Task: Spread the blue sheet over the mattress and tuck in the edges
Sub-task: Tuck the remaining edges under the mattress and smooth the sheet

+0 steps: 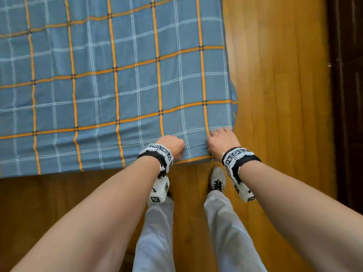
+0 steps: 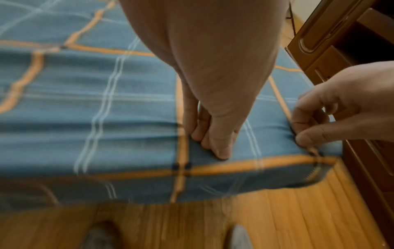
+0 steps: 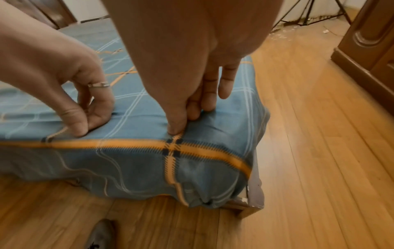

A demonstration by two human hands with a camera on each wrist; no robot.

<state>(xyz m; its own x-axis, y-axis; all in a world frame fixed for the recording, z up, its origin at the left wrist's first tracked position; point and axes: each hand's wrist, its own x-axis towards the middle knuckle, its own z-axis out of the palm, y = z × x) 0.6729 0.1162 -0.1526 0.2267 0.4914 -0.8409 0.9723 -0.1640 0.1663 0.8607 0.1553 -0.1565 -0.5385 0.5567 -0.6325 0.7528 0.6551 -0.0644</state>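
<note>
The blue sheet (image 1: 121, 91), plaid with orange and white lines, lies spread over the mattress and hangs down its near side (image 3: 132, 170). The mattress itself is hidden under it. My left hand (image 1: 179, 154) is at the near edge by the right corner, and its curled fingers and thumb (image 2: 221, 151) pinch the fabric. A little to the right, my right hand (image 1: 210, 146) pinches a small fold of the sheet between thumb and fingers (image 3: 177, 128). At the corner the sheet bunches downward (image 3: 209, 198).
Wooden floor (image 1: 275, 95) runs along the bed's right and near sides. Dark wooden furniture (image 1: 347, 95) stands at the far right. A bare grey corner of the bed base (image 3: 254, 193) shows under the sheet. My shoe (image 1: 217, 179) is close to the bed. Tripod legs (image 3: 307, 15) stand far back.
</note>
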